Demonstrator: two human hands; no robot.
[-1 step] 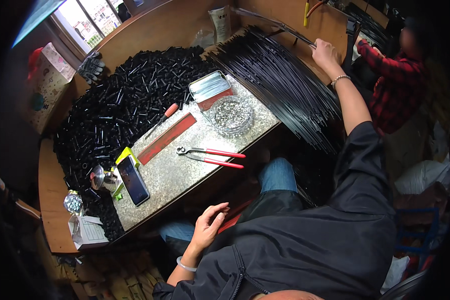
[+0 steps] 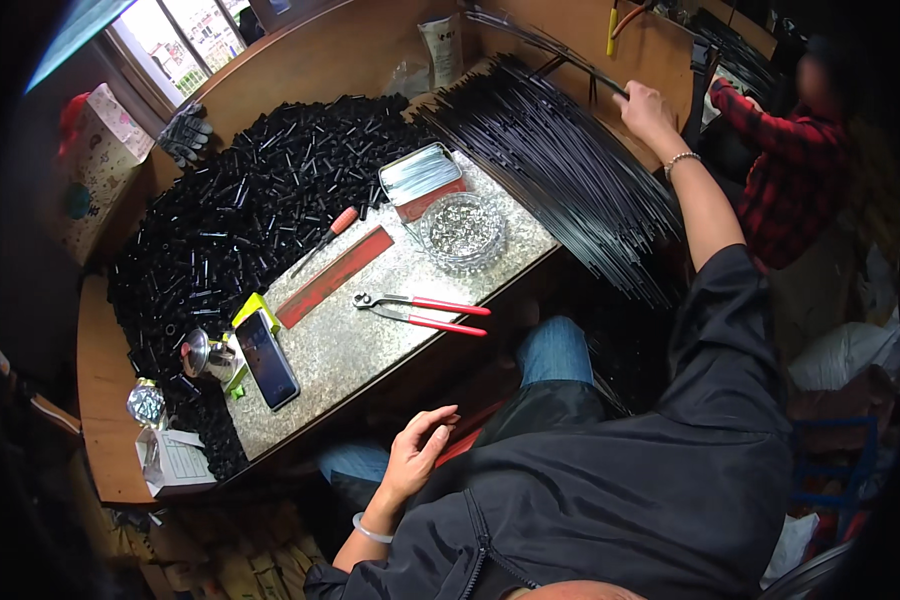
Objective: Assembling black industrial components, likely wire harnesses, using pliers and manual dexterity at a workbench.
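My right hand (image 2: 651, 116), stretched out to the far right, is closed round the end of several thin black rods (image 2: 560, 48). They run up and left over a large pile of similar long black rods (image 2: 560, 160). My left hand (image 2: 419, 452) is held above my lap, in front of the bench edge, its fingers partly bent and apart with nothing in them. Nearest to it on the stone bench top (image 2: 340, 365) lie red-handled end-cutting pincers (image 2: 420, 312), jaws to the left. Behind them stands a clear round bowl (image 2: 462, 232) of small shiny metal pieces.
A heap of short black tubes (image 2: 270, 180) covers the bench's far left. A tin of thin metal wires (image 2: 420, 175), a red flat bar (image 2: 335, 277), a screwdriver (image 2: 325, 243) and a propped phone (image 2: 267, 362) are on the bench. A co-worker in a checked shirt (image 2: 795, 180) sits at right.
My right hand has shifted very slightly left, and the rods in it have moved a little with it. My left hand has stayed where it was.
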